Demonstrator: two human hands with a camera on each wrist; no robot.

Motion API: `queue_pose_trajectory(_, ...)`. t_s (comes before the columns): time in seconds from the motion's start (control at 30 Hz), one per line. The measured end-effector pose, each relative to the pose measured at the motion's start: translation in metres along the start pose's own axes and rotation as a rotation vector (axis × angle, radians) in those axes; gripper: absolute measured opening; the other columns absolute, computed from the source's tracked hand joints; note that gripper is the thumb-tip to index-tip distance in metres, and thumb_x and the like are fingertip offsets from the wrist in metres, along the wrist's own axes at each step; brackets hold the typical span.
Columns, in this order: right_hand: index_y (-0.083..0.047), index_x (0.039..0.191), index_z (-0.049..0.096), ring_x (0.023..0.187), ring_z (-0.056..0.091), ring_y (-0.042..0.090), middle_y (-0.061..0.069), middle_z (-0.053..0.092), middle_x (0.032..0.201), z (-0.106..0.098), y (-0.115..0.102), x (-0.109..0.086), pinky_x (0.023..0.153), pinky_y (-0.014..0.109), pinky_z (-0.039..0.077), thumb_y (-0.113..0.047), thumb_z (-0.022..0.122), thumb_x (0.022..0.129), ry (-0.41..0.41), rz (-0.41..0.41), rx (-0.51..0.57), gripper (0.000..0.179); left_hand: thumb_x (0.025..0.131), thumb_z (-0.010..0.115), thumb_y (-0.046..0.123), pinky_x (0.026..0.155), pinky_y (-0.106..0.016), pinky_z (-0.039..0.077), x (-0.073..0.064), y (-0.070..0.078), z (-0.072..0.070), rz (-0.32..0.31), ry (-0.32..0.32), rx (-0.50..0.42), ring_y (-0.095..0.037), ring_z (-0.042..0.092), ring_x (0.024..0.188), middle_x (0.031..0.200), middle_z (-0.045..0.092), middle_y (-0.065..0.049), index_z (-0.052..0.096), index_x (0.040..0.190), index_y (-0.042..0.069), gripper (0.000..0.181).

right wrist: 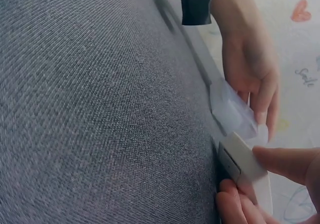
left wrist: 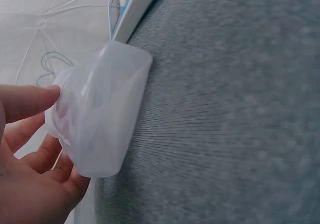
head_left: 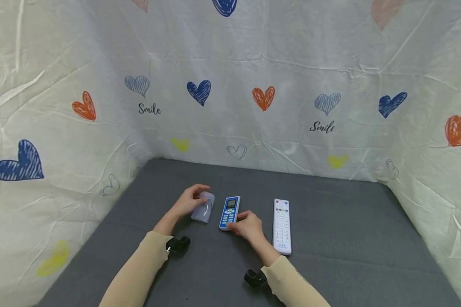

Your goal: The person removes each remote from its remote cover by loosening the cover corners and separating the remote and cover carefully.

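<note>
My left hand (head_left: 190,201) pinches the upper end of a crumpled translucent plastic sleeve (head_left: 202,209). In the left wrist view the thumb lies on one side of the sleeve (left wrist: 107,114) and the fingers are on the other. To its right is a small blue-faced remote control (head_left: 229,213) with a little screen and pale buttons. My right hand (head_left: 249,226) grips this remote near its lower end. The right wrist view shows the white body of the remote (right wrist: 245,166) between thumb and fingers, one end close to the sleeve.
A long white remote control (head_left: 282,226) lies to the right of my right hand. Grey cloth covers the table (head_left: 342,238). White curtains (head_left: 230,64) printed with hearts stand behind and at both sides. A black wrist camera (head_left: 178,243) sits on each wrist.
</note>
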State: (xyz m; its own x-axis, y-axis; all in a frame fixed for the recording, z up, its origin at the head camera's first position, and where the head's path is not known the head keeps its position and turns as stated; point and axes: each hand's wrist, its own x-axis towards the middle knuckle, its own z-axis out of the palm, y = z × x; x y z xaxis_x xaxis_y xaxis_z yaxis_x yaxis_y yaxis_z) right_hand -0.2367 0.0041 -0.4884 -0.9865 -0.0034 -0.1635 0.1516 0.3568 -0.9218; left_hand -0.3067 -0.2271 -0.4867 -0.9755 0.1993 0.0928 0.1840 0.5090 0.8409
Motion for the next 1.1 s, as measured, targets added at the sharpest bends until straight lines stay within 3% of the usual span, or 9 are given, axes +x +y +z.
queue_pose_trajectory(0.2, 0.004, 0.104, 0.059, 0.056, 0.067, 0.012, 0.01, 0.071, 0.069, -0.0036, 0.0018, 0.0007, 0.055, 0.024, 0.054, -0.019, 0.083, 0.071, -0.037, -0.007, -0.024, 0.047, 0.09, 0.064, 0.011, 0.094, -0.048, 0.045, -0.002, -0.0008, 0.0028, -0.084, 0.084, -0.016, -0.035, 0.053, 0.116, 0.126, 0.058, -0.02, 0.057, 0.124, 0.005, 0.035)
queue_pose_trajectory(0.4, 0.006, 0.103, 0.061, 0.06, 0.068, 0.014, 0.013, 0.072, 0.077, -0.0051, 0.0034, -0.0005, 0.057, 0.026, 0.056, -0.018, 0.082, 0.072, -0.06, -0.01, 0.01, 0.044, 0.089, 0.066, 0.015, 0.087, -0.04, 0.047, -0.0015, -0.0062, 0.0027, -0.122, 0.097, -0.015, -0.029, 0.055, 0.107, 0.122, 0.06, -0.015, 0.062, 0.119, 0.008, 0.032)
queue_pose_trajectory(0.57, 0.006, 0.104, 0.063, 0.06, 0.069, 0.014, 0.013, 0.073, 0.078, -0.0048, 0.0048, 0.0004, 0.057, 0.027, 0.056, -0.019, 0.082, 0.072, -0.073, -0.008, -0.001, 0.044, 0.088, 0.067, 0.015, 0.082, -0.033, 0.046, -0.0007, -0.0097, 0.0033, -0.113, 0.093, -0.017, -0.027, 0.056, 0.102, 0.121, 0.061, -0.016, 0.062, 0.121, 0.007, 0.034)
queue_pose_trajectory(0.83, 0.002, 0.11, 0.06, 0.056, 0.065, 0.011, 0.007, 0.072, 0.075, -0.0057, 0.0022, -0.0003, 0.053, 0.024, 0.051, -0.026, 0.083, 0.071, -0.078, -0.013, -0.112, 0.053, 0.088, 0.067, 0.012, 0.088, -0.042, 0.047, -0.002, -0.0058, 0.0017, -0.111, 0.102, -0.034, -0.03, 0.056, 0.107, 0.123, 0.06, -0.017, 0.061, 0.122, 0.005, 0.036)
queue_pose_trajectory(1.1, 0.0, 0.11, 0.059, 0.054, 0.063, 0.009, 0.004, 0.07, 0.069, -0.0056, 0.0009, -0.0012, 0.051, 0.022, 0.046, -0.029, 0.083, 0.072, -0.079, -0.028, -0.185, 0.053, 0.088, 0.068, 0.015, 0.084, -0.038, 0.048, -0.0035, -0.0067, 0.0007, -0.13, 0.124, -0.007, -0.028, 0.057, 0.103, 0.119, 0.062, -0.017, 0.062, 0.12, 0.005, 0.034)
